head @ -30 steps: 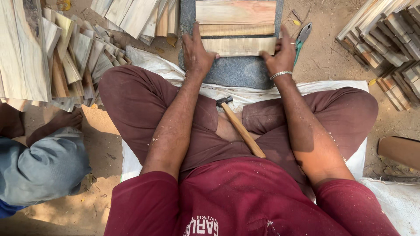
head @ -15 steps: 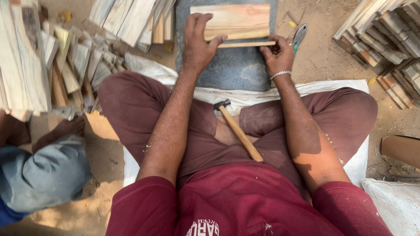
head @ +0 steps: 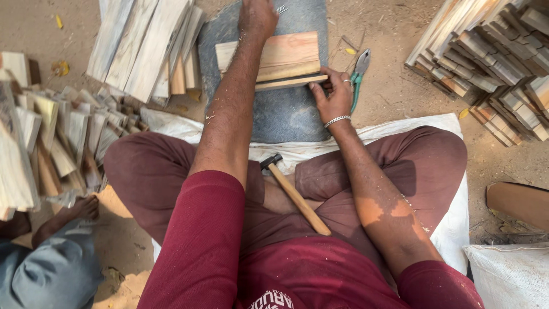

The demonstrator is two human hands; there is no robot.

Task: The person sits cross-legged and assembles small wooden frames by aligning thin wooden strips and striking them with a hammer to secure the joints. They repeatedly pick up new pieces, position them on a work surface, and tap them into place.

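My left hand [head: 257,16] reaches far forward over the grey stone slab [head: 286,114], past a flat wooden board [head: 286,51], and lies beside a few small nails [head: 281,8]. Its fingers are cut off by the frame's top edge. My right hand [head: 333,96], with a metal bracelet, grips the right end of a thin wooden strip [head: 289,83] lying along the board's near edge. A hammer [head: 294,194] with a wooden handle rests in my lap between my crossed legs.
Green-handled pliers [head: 359,71] lie on the dirt right of the slab. Piles of wooden slats [head: 146,46] sit at the back left, more [head: 57,143] at left, stacked sticks [head: 492,57] at right. Another person's foot [head: 80,209] and grey trouser leg are at lower left.
My left hand left the board's left edge and stretched forward beyond it toward the nails. My right hand stays at the strip's right end. The view shifted.
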